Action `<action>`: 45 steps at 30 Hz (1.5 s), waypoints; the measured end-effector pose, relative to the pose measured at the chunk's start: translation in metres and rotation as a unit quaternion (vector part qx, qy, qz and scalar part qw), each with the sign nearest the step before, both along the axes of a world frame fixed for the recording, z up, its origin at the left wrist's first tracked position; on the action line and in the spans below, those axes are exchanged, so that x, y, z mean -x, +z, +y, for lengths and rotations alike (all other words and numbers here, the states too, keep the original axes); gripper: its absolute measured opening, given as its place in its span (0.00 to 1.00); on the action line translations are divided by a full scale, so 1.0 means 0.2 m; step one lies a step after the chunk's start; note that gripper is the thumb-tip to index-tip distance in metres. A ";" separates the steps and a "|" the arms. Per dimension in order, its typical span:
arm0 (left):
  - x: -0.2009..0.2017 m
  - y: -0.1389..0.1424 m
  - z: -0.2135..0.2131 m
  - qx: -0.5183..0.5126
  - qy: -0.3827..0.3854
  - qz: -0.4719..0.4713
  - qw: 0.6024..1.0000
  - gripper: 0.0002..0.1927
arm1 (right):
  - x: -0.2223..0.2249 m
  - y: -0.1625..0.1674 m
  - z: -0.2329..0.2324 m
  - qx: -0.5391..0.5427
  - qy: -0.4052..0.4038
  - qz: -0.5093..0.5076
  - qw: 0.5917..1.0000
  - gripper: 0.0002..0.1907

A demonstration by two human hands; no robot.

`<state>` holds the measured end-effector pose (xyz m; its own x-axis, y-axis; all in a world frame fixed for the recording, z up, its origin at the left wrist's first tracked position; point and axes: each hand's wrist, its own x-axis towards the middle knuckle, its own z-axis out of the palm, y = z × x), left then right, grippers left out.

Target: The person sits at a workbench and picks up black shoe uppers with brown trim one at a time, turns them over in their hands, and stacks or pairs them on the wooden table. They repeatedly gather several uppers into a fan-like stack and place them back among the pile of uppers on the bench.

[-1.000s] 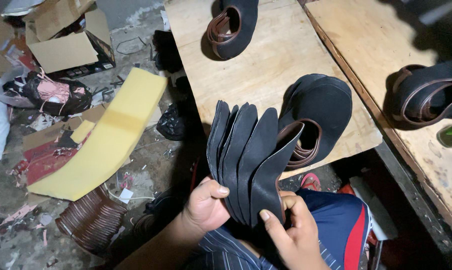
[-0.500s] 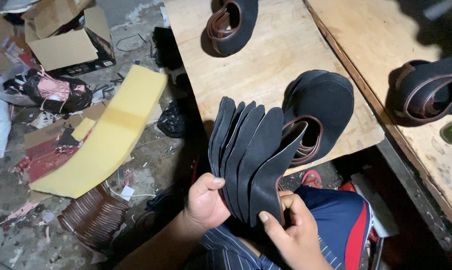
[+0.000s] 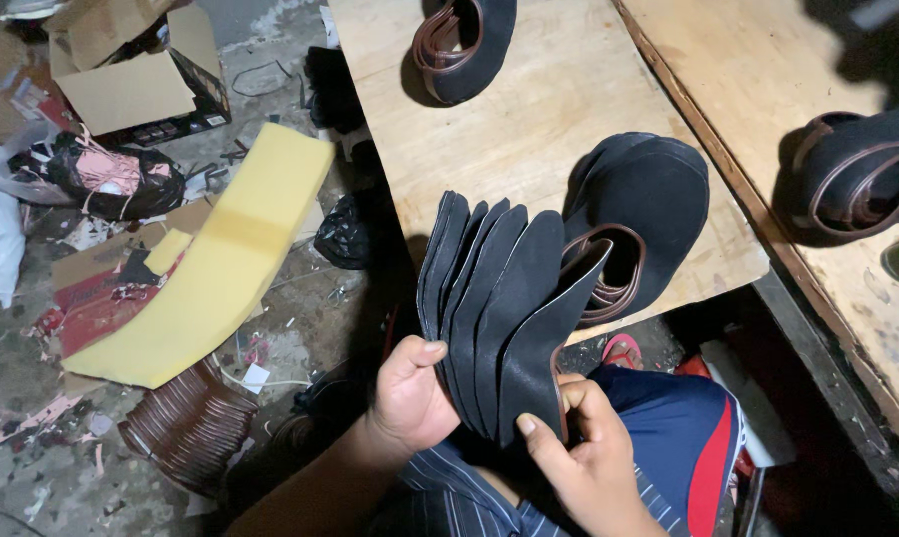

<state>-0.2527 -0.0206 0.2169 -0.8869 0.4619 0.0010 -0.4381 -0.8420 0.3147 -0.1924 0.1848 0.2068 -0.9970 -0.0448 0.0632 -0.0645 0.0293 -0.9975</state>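
Both hands hold a fanned stack of several black shoe insoles (image 3: 499, 308) upright over my lap. My left hand (image 3: 410, 393) grips the stack's lower left edge, thumb across the front. My right hand (image 3: 584, 462) pinches the foremost insole from the right side near its bottom. Just behind the fan, a black shoe upper with brown lining (image 3: 643, 224) lies on the wooden board (image 3: 529, 129).
Another black upper (image 3: 464, 40) sits at the board's far end, and a third (image 3: 862, 174) on the wooden table (image 3: 768, 80) to the right. On the littered floor at left lie a yellow foam slab (image 3: 221, 264), cardboard boxes (image 3: 131, 85), a brown ribbed stack (image 3: 191, 423).
The fanned insoles have shifted slightly, and my right thumb has slid on the front insole. Both hands keep their grip.
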 end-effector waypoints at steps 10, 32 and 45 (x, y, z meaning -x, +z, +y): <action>0.00 0.04 0.00 0.012 0.003 0.013 1.000 0.35 | -0.02 -0.05 -0.01 0.101 -0.046 0.014 0.994 0.13; -0.01 0.07 0.00 0.107 0.044 0.013 0.993 0.28 | 0.03 0.00 -0.03 0.067 -0.003 -0.099 0.993 0.30; 0.05 0.11 0.01 0.065 0.140 0.021 0.988 0.40 | 0.06 0.06 0.01 0.099 -0.042 -0.059 0.992 0.31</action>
<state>-0.2626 -0.0188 0.2394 -0.9802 0.1980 -0.0020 -0.1785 -0.8792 0.4417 -0.2045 0.1860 0.2197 -0.9977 0.0405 -0.0552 0.0477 -0.1687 -0.9845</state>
